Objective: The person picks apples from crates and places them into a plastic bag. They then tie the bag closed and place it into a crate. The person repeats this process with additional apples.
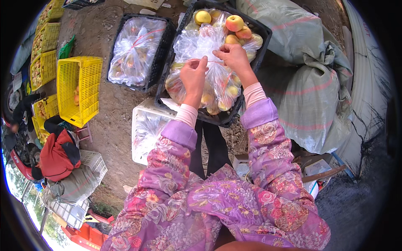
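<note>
A clear plastic bag of apples (207,94) lies in the near part of a black plastic crate (265,34), its gathered neck wrapped by a thin red tie (196,59). My left hand (194,73) is at the left side of the neck, thumb and forefinger pinched near the tie. My right hand (232,58) pinches at the right side of the neck; whether the tie's ends are between the fingers is too small to tell. Beyond the hands, loose yellow-red apples (234,23) rest on open clear plastic in the same crate.
Left of it stands a black crate with a tied bag of fruit (135,50). A white crate (135,135) holds clear plastic. Yellow crates (80,91) line the left, near a person in a red garment (56,157). Large woven sacks (307,94) bulge at the right.
</note>
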Motion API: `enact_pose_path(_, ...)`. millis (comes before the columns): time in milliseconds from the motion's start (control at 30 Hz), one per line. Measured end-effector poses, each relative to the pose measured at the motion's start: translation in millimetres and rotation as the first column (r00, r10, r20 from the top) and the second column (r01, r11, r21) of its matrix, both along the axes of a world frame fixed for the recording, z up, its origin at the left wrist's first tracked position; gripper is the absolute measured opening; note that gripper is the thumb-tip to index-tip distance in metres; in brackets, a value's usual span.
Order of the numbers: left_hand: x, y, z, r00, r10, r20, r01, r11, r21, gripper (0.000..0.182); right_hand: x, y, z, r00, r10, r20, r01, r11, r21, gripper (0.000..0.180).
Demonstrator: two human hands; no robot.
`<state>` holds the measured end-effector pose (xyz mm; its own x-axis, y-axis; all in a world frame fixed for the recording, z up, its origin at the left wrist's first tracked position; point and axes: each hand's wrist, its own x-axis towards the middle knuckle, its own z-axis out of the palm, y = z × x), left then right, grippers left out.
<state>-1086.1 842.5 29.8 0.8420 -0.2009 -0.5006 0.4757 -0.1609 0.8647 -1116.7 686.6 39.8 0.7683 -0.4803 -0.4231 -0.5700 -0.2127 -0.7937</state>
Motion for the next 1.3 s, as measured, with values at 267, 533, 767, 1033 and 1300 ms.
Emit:
enact_pose_path(267, -0.6, -9.5, 9.0, 0.985, 0.082, -0.153, -0.081, 0.997, 0.013, 0.028, 8.2, 1.0, -7.9, 0.998, 0.019, 0.063, -0.012, 0.994, -0.113, 0.030)
enact_pose_path(533, -22.2, 1.8, 3.6, 0.967, 0.142, -0.212, -0.174, 0.975, -0.140, 0.020, 8.1, -0.5, -4.1, 0.999, -0.034, 0.032, 0.033, 0.999, 0.028, 0.028)
enact_pose_path(767, -16.5, 10.7, 4.1, 0.966, 0.110, -0.234, -0.135, 0.986, -0.093, 0.021, -4.0, -9.8, 1.7, 0.999, 0.011, 0.031, -0.013, 0.998, 0.064, 0.033)
enact_pose_path(1033, -28.6, 9.1, 25.0, 0.985, 0.057, -0.164, -0.071, 0.994, -0.084, 0.019, -3.6, -0.7, -4.9, 0.962, 0.235, -0.137, -0.257, 0.952, -0.169, 0.036)
enact_pose_path(1300, 17.3, -0.3, 37.1, 0.995, -0.056, 0.077, 0.064, 0.993, -0.103, 0.017, -13.4, 2.9, 4.1, 0.996, 0.065, -0.060, -0.078, 0.965, -0.251, 0.037)
